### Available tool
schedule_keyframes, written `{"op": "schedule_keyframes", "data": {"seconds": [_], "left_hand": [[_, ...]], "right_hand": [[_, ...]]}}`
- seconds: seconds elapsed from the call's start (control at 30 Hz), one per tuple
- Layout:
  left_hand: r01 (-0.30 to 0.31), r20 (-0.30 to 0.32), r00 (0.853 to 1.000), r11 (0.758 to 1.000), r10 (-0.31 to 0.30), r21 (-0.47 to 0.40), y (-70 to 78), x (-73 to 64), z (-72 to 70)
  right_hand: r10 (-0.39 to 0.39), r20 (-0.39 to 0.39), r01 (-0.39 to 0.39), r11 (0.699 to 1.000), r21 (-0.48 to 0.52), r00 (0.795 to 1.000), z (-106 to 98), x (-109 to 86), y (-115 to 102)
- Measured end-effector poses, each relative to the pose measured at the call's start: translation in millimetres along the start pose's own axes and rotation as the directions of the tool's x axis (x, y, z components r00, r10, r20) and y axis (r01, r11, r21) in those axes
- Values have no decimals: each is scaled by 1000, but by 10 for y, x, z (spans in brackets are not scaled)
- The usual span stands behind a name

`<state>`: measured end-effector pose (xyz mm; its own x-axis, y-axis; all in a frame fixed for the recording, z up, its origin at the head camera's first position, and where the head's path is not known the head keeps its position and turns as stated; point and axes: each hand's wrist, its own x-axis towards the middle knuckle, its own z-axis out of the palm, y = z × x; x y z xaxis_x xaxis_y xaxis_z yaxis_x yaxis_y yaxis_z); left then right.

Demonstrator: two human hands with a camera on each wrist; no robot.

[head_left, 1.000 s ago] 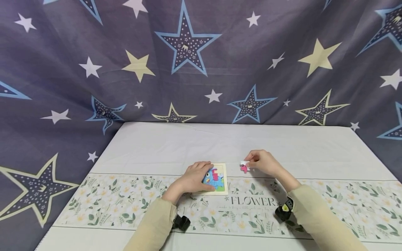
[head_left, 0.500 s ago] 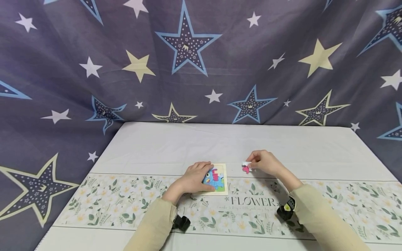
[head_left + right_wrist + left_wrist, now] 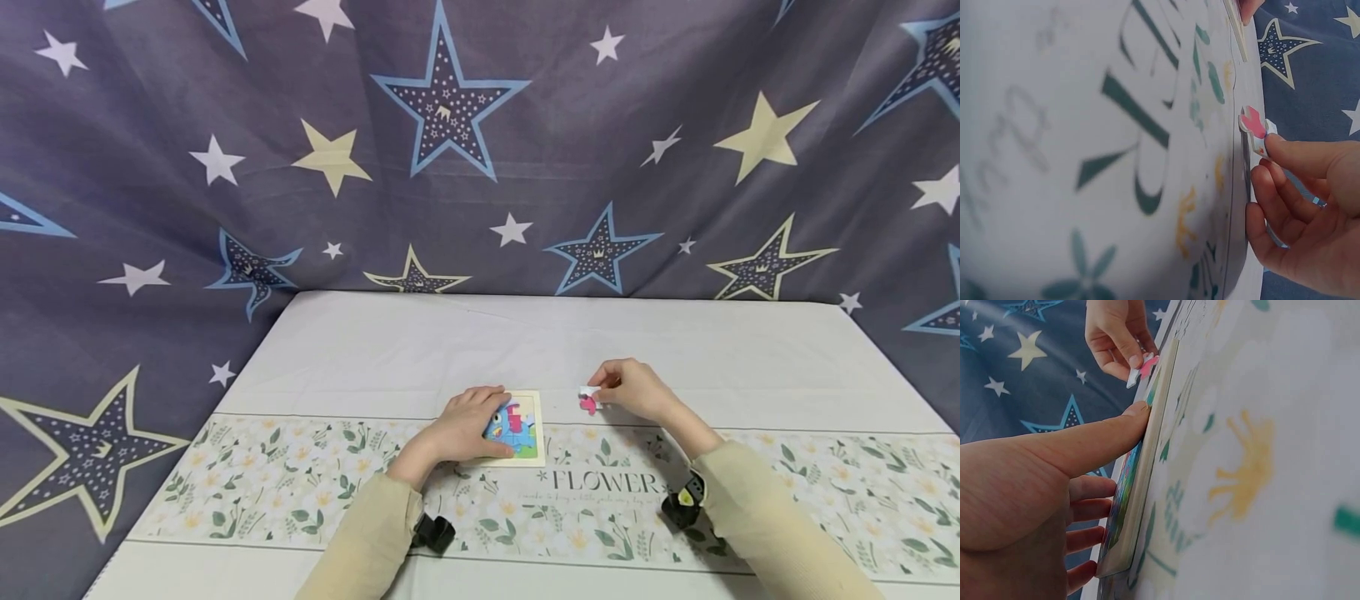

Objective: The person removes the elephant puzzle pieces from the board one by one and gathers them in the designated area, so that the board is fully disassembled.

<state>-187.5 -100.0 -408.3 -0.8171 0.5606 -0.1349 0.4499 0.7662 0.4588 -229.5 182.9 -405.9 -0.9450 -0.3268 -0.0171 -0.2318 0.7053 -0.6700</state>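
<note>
A square wooden jigsaw puzzle (image 3: 528,429) with a pale frame lies flat on the table, its picture a blue animal with pink parts on green ground. My left hand (image 3: 468,423) rests over its left side, thumb extended along the near part and fingers reaching toward the far edge, covering some of the picture. To the right, my right hand (image 3: 630,387) pinches a pink-and-white jigsaw piece (image 3: 1254,125) between thumb and fingers, just above the cloth. In the left wrist view, the thumb (image 3: 1107,440) lies against the puzzle's frame (image 3: 1147,456).
A white tablecloth (image 3: 420,342) with a floral band and the word FLOWER covers the table. Behind it hangs a dark curtain (image 3: 285,108) printed with stars. Each wrist wears a black camera, such as the left one (image 3: 433,533).
My right hand has shifted very slightly to the right with the jigsaw piece, which has turned a little. The left hand and the puzzle have stayed in place.
</note>
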Motion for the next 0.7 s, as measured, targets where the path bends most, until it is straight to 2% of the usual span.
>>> {"op": "schedule_keyframes", "data": {"seconds": [0.47, 0.7], "left_hand": [[6, 11, 1000, 1000, -6, 8, -5, -3, 3], [0, 11, 1000, 1000, 0, 7, 1, 0, -1]], "right_hand": [[3, 19, -3, 1000, -9, 1000, 8, 1, 2], [29, 12, -29, 999, -36, 1000, 17, 8, -23]]}}
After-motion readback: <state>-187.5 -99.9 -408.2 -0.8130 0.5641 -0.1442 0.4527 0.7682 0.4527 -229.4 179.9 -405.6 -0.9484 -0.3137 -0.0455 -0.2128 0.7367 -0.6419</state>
